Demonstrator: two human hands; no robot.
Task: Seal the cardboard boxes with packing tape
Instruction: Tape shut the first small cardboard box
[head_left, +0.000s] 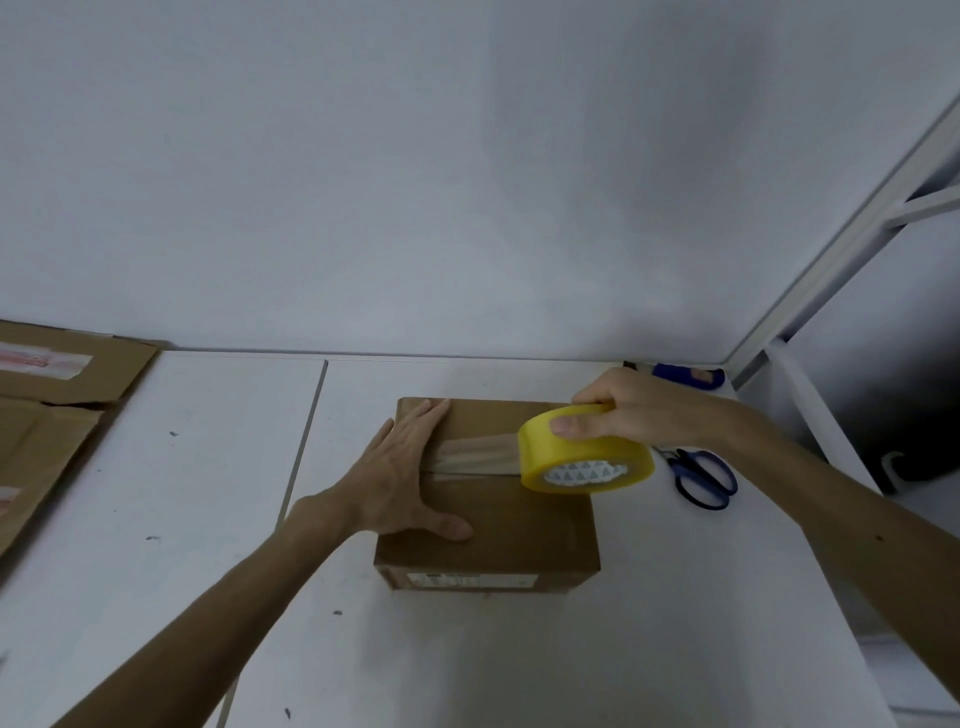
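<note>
Here the cardboard box (488, 519) sits closed, a little right of the middle of the frame, on a white table (182, 493), with a pale printed label (457, 580) on its near side face. A strip of clear tape (478, 454) runs along the seam between its top flaps, from the left part of the lid towards the right edge, where it joins the yellow tape roll (587, 452). The roll stands tilted over the right edge of the lid, its patterned core facing the lower part of the frame. The right hand (623, 410) grasps it from above, with the thumb laid on the yellow outer band and the fingers curled over the far side. The left hand (400, 478) lies flat on the left part of the lid with fingers straight and thumb spread, pressing down where the strip begins, so the box lies directly under this palm and between the two hands. Just right of the box, near the right forearm, blue-handled scissors (701, 478) rest on the table. A small blue object (685, 375) lies at the table's far right corner; what it is cannot be told. Flattened cardboard sheets (52, 405) carrying old tape cover the left edge of the frame, well apart from the box. A white metal frame (831, 260) rises along the right side against the plain pale wall (415, 156).
</note>
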